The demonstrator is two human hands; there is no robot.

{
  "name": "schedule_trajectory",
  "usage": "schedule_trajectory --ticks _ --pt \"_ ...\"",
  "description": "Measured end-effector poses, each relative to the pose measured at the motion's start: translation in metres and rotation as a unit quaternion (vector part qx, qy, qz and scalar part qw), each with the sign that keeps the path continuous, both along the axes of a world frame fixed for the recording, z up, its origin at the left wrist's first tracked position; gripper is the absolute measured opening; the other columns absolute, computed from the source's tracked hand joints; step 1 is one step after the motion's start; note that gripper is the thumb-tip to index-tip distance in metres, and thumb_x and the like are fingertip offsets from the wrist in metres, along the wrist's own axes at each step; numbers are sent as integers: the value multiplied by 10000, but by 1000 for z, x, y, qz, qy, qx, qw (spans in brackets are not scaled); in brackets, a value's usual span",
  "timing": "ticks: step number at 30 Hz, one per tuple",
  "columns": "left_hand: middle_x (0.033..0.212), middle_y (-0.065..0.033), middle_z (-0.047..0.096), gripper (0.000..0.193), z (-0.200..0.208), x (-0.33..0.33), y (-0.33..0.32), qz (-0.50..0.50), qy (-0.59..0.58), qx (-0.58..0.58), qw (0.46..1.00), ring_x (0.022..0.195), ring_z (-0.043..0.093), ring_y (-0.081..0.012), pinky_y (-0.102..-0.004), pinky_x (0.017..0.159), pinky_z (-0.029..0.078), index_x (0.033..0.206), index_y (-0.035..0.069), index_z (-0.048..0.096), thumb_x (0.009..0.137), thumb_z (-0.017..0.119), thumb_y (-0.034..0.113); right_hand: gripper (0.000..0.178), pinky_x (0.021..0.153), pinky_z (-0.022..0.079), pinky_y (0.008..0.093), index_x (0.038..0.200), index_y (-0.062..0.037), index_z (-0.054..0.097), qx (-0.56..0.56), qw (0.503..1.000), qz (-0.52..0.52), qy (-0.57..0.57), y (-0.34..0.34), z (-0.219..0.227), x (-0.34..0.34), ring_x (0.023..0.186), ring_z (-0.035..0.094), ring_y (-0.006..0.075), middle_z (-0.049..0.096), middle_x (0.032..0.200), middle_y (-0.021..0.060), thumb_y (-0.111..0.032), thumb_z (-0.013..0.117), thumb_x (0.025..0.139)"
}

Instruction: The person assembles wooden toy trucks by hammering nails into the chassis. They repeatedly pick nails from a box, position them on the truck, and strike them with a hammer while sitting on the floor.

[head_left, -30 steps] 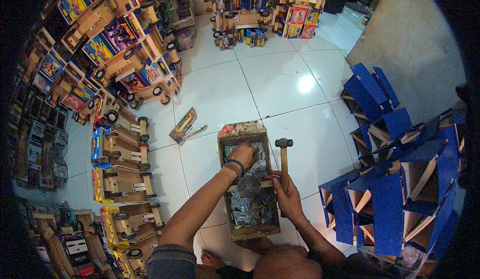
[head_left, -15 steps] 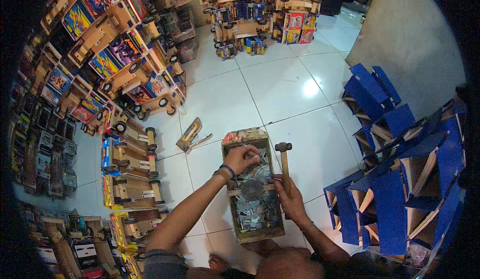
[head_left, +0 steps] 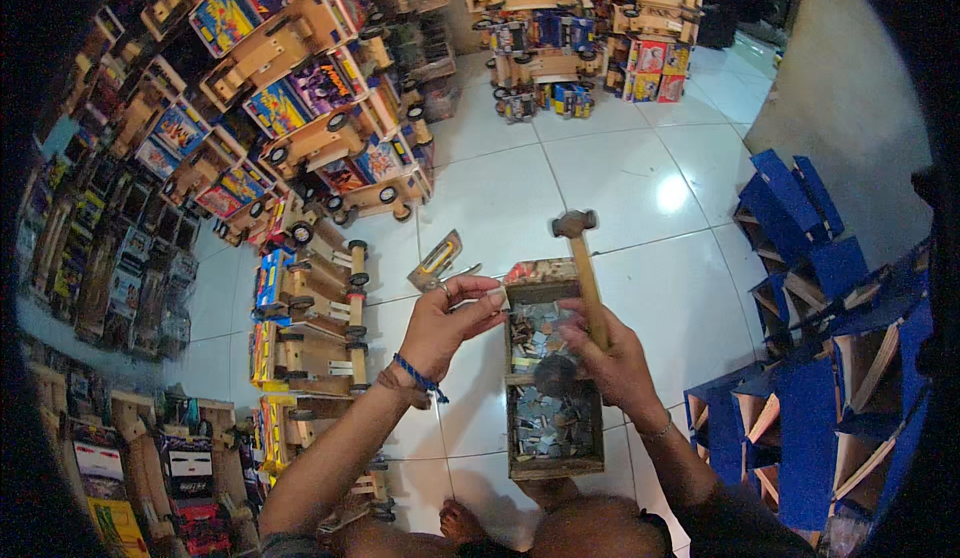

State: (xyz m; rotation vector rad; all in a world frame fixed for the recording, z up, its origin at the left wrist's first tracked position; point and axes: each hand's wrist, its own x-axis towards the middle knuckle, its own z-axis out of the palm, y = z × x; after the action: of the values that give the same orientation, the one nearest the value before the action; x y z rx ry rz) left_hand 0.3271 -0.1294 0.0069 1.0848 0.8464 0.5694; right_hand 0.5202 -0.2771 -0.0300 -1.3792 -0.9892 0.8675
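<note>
A long wooden box stands in front of me, split by a crosspiece and filled with small flat metal pieces. A dark round block sits over its middle. My left hand is at the box's left rim, thumb and fingertips pinched on a small pale flat piece; its exact kind is hard to make out. Above the box's right side, my right hand is closed round the wooden handle of a hammer, with the metal head pointing away from me.
A hand saw and another slim tool lie on the white tiled floor beyond my left hand. Wheeled wooden toy trucks are stacked along the left and at the back. Blue-painted wooden bodies are piled at the right.
My left hand has come out from over the box to its left rim, pinching a small piece. My right hand has risen with the hammer, and the whole view has shifted.
</note>
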Motion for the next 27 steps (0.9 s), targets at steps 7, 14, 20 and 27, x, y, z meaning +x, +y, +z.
schedule_trajectory --ticks 7,14,20,27 --pt "1125 -97 642 242 41 -73 -37 93 -27 -21 995 1003 691 -202 -316 916 606 1141 -7 621 934 709 81 234 623 494 288 1127 -58 654 -13 985 172 -14 37 50 -74 692 614 101 730 912 26 -231 677 972" --pt "1207 -115 637 372 81 -190 -86 132 -50 -76 987 1069 680 -198 -294 993 557 1287 -29 552 977 663 144 240 496 411 205 1182 -76 576 -36 919 389 56 57 88 -162 622 542 27 721 914 26 -236 622 1010" --pt "1204 -92 665 365 107 -310 -128 165 -80 -82 980 1095 667 -155 -254 989 538 1331 17 565 996 634 144 189 472 440 201 1141 -64 546 -36 843 528 96 64 119 -271 794 657 78 697 946 60 -220 577 1037" --pt "1158 -74 667 345 104 -416 -182 247 -36 -29 968 1014 670 -122 -242 890 565 1283 9 594 977 669 149 277 469 413 189 1290 -82 564 -19 815 579 -14 51 133 -370 635 554 33 631 826 4 -216 531 1050"
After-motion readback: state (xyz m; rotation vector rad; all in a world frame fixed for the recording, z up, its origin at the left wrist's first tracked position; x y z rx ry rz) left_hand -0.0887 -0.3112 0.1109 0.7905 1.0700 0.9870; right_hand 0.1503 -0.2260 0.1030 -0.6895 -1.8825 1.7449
